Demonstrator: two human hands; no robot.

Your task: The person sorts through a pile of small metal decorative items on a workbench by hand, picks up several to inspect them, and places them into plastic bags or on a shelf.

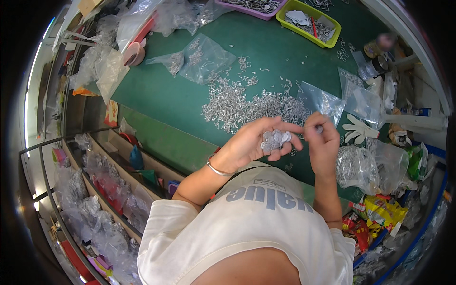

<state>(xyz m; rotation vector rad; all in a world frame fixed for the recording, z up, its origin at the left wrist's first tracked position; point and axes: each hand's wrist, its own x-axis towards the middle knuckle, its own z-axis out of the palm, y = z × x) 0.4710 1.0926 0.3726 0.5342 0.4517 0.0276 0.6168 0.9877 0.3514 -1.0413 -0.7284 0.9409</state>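
Observation:
My left hand [251,140] is turned palm up, its fingers partly curled around a small heap of flat silver discs [275,140]. My right hand [321,142] is beside its fingertips, thumb and fingers pinched together on one small round silver disc [319,128]. Just beyond both hands, a wide spread of small curved silver metal pieces [256,104] lies loose on the green tabletop [175,114]. A clear plastic bag [323,102] lies flat at the right end of that spread, close behind my right hand.
A white glove [359,129] and a bag of silver parts [356,166] lie to the right. Clear bags [206,59] are at the back left. A green basket [327,43] and a purple basket [263,15] stand far back. Bins of bagged parts [95,209] flank my left.

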